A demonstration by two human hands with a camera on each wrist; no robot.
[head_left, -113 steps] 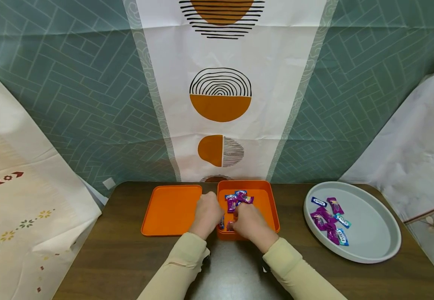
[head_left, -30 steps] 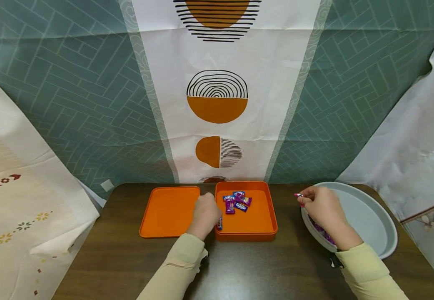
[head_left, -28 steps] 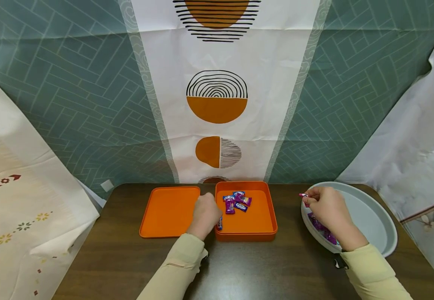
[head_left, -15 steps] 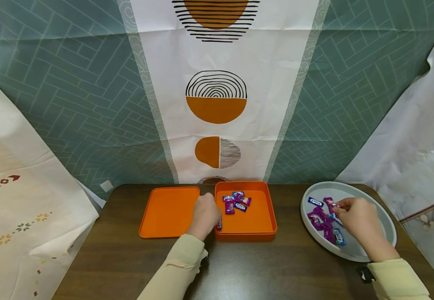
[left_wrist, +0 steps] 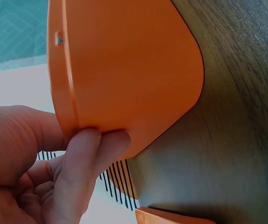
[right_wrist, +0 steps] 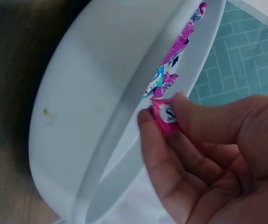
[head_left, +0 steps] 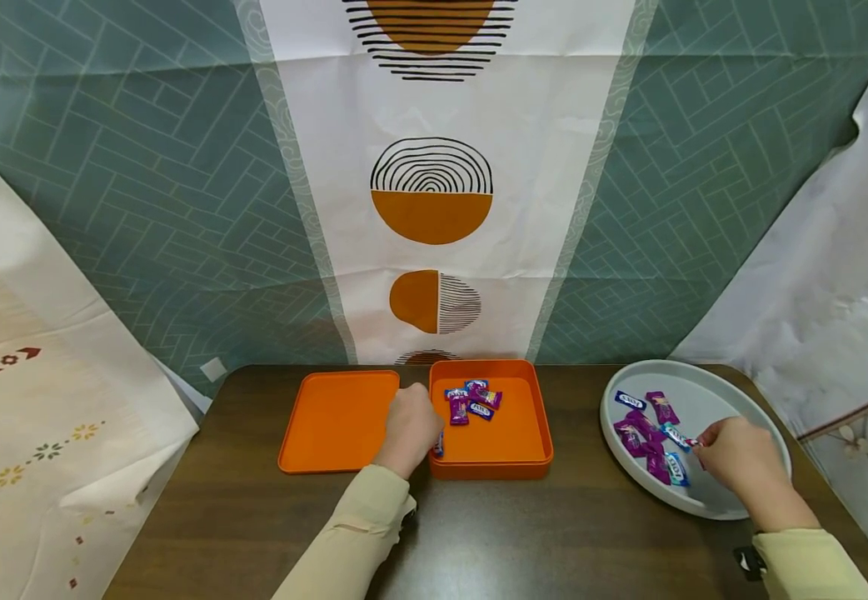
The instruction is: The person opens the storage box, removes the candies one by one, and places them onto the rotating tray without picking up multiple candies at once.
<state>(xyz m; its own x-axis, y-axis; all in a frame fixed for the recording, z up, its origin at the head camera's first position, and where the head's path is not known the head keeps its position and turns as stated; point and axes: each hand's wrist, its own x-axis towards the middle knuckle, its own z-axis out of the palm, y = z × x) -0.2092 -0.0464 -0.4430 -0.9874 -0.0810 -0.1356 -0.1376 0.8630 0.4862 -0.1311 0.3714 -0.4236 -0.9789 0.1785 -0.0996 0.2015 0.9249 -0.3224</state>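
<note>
My left hand (head_left: 410,427) grips the near left edge of an orange box (head_left: 524,435); thumb and fingers pinch its rim in the left wrist view. Inside lie several small wrapped candies (head_left: 459,410), purple and blue, with one blue candy (head_left: 439,446) against the left wall, partly hidden by the hand. Over the round grey tray (head_left: 719,400), my right hand (head_left: 743,460) pinches a pink wrapped candy (right_wrist: 165,114) between thumb and fingers. Just left of those fingertips are a light blue candy (head_left: 675,436) and several purple candies (head_left: 642,427) in the tray.
A flat orange tray (head_left: 336,423) lies left of the box on the brown wooden table (head_left: 479,542). The grey tray's raised rim (head_left: 621,477) stands by the table's right side. A patterned cloth (head_left: 434,108) hangs behind the table's far edge.
My right hand has left the orange box with the pink candy, crossed to the grey tray, and moved right and nearer over it. My left hand stays on the box's edge.
</note>
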